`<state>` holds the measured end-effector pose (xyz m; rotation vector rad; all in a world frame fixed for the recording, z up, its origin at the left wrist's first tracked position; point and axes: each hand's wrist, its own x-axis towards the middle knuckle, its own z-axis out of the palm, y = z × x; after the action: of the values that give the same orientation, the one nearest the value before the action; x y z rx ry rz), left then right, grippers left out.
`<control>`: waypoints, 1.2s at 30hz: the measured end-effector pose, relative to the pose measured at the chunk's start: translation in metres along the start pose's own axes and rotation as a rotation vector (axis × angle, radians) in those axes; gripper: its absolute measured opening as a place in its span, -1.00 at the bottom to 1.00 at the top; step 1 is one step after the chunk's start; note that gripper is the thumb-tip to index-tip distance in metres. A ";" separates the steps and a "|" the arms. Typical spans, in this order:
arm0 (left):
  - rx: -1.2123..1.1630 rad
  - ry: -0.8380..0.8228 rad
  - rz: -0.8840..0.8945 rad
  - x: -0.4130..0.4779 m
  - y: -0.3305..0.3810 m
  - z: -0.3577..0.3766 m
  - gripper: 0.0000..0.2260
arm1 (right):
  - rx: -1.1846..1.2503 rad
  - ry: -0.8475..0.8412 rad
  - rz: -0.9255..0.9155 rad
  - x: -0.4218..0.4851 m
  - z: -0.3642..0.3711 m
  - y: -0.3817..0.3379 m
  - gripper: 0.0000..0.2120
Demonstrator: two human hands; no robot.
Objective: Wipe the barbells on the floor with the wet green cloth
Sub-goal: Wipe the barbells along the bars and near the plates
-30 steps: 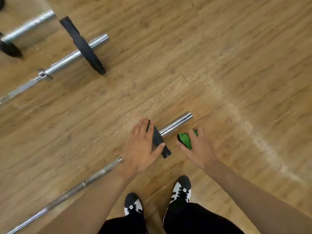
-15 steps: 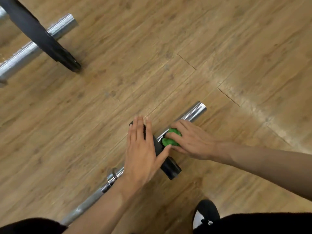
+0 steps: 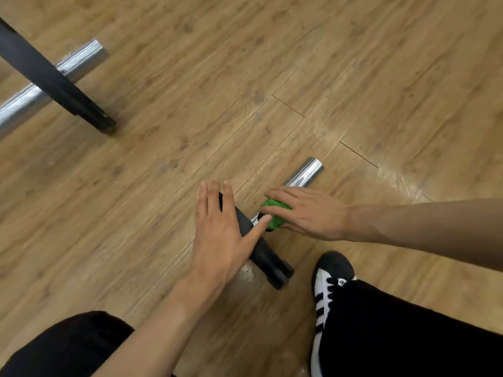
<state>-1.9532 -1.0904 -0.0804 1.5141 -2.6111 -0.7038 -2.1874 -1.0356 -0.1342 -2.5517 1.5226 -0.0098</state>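
A barbell lies on the wooden floor, its chrome sleeve end pointing up-right. A thin black plate stands on that sleeve. My left hand rests flat on the plate's rim with straight fingers. My right hand holds the green cloth wrapped on the sleeve, just beside the plate; the fingers curl over the cloth. The rest of this bar is hidden under my left arm.
A second barbell's chrome sleeve with a larger black plate lies at the upper left. My black-and-white shoe stands right of the near plate. Black trouser legs fill the bottom corners. Bare wooden floor stretches across the top right.
The view has come closer and lower. My right hand brought the green cloth from the floor beside the bar onto the sleeve. My left hand stays on the plate.
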 end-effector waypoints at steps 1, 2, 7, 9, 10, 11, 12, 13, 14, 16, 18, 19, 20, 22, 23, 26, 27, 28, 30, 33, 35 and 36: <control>-0.018 0.001 0.001 0.001 -0.001 0.000 0.03 | 0.020 0.037 0.011 0.004 0.005 0.000 -0.49; -0.021 -0.006 -0.002 0.000 -0.001 -0.001 0.03 | 0.048 0.052 0.036 0.006 0.013 -0.003 -0.46; 0.019 0.006 0.013 0.011 -0.010 0.001 -0.06 | -0.005 0.254 0.052 0.016 0.049 -0.022 -0.42; 0.016 -0.014 0.012 0.013 -0.014 0.001 -0.08 | -0.024 0.302 0.058 0.020 0.056 -0.024 -0.45; 0.017 -0.025 0.005 0.015 -0.015 -0.001 -0.07 | -0.036 0.322 0.060 0.022 0.060 -0.022 -0.46; 0.025 -0.036 -0.004 0.018 -0.015 -0.004 -0.06 | -0.053 0.333 0.049 0.023 0.062 -0.018 -0.47; 0.041 -0.046 -0.016 0.019 -0.014 -0.007 -0.05 | -0.069 0.340 0.038 0.023 0.064 -0.014 -0.47; 0.067 -0.055 -0.032 0.020 -0.013 -0.010 -0.04 | -0.086 0.342 0.039 0.021 0.065 -0.009 -0.47; 0.106 -0.054 -0.047 0.020 -0.010 -0.012 -0.03 | -0.101 0.348 0.056 0.020 0.065 -0.004 -0.47; 0.195 -0.023 -0.063 0.017 -0.003 -0.011 -0.05 | -0.088 0.389 0.172 0.019 0.062 0.007 -0.49; 0.213 0.017 -0.087 0.011 0.006 -0.003 -0.08 | -0.028 0.438 0.350 0.018 0.058 0.017 -0.51; 0.193 0.039 -0.101 0.009 0.009 0.001 -0.10 | 0.010 0.454 0.420 0.018 0.057 0.018 -0.52; 0.167 0.061 -0.110 0.009 0.010 0.004 -0.14 | 0.045 0.472 0.462 0.020 0.056 0.014 -0.53; 0.139 0.087 -0.113 0.008 0.010 0.007 -0.20 | 0.100 0.509 0.445 0.027 0.058 -0.008 -0.54; 0.134 0.091 -0.109 0.008 0.009 0.008 -0.21 | 0.111 0.513 0.367 0.032 0.060 -0.021 -0.55; 0.137 0.103 -0.084 0.009 0.005 0.009 -0.25 | 0.052 0.446 0.084 0.034 0.067 -0.032 -0.55; 0.139 0.108 -0.081 0.009 0.005 0.010 -0.25 | 0.014 0.432 0.051 0.030 0.066 -0.021 -0.54; 0.141 0.113 -0.084 0.009 0.005 0.010 -0.25 | -0.015 0.434 0.070 0.027 0.066 -0.006 -0.53; 0.142 0.115 -0.098 0.009 0.006 0.010 -0.24 | -0.019 0.485 0.240 0.019 0.066 0.026 -0.56; 0.152 0.113 -0.111 0.008 0.009 0.010 -0.24 | -0.004 0.544 0.475 0.007 0.061 0.059 -0.62; 0.164 0.118 -0.106 0.006 0.012 0.012 -0.24 | 0.038 0.558 0.531 0.009 0.057 0.048 -0.62; 0.177 0.128 -0.098 0.005 0.013 0.013 -0.24 | 0.072 0.561 0.515 0.013 0.057 0.034 -0.60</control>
<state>-1.9699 -1.0838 -0.0876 1.6826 -2.5766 -0.3752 -2.2057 -1.0549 -0.1967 -2.1191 2.2803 -0.7483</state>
